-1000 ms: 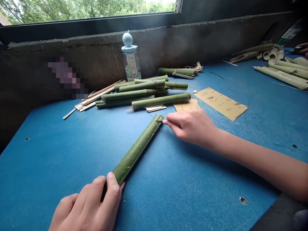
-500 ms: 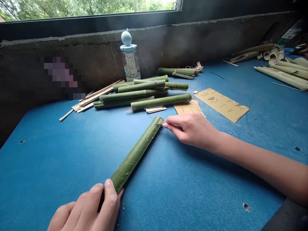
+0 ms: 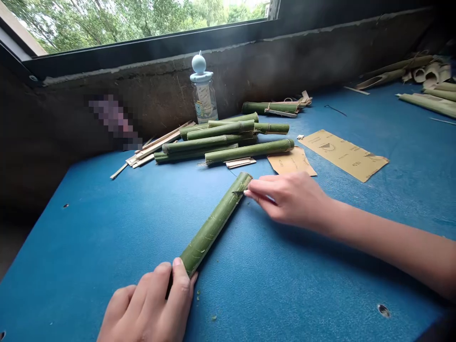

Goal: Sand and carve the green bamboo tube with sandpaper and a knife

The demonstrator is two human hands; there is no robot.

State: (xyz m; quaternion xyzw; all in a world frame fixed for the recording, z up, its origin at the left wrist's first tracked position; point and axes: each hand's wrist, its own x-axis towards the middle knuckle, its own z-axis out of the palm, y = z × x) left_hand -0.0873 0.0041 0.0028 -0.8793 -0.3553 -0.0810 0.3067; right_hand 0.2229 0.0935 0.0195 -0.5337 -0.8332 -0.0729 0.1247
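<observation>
A green bamboo tube [image 3: 213, 223] lies slanting across the blue table, its far end pointing away from me. My left hand [image 3: 156, 299] is closed around its near end, thumb on top. In a pinch, my right hand [image 3: 288, 199] holds a small dark blade [image 3: 238, 192], which touches the bamboo's skin close to the far end. The blade's handle is hidden in my fingers. Pale scrape marks run along the tube's right side, and small green shavings [image 3: 213, 317] are scattered on the table near my left hand.
Several cut bamboo tubes [image 3: 210, 142] are piled beyond my hands, with pale bamboo strips [image 3: 156, 149] on their left. A clear bottle with a light blue lid [image 3: 204, 97] stands behind. Two sandpaper pieces [image 3: 345, 154] lie to the right; split bamboo [image 3: 431, 102] is at the far right.
The blade has slid a little along the bamboo, towards me from the far end. My view has shifted, so everything sits further right. Both hands keep their holds.
</observation>
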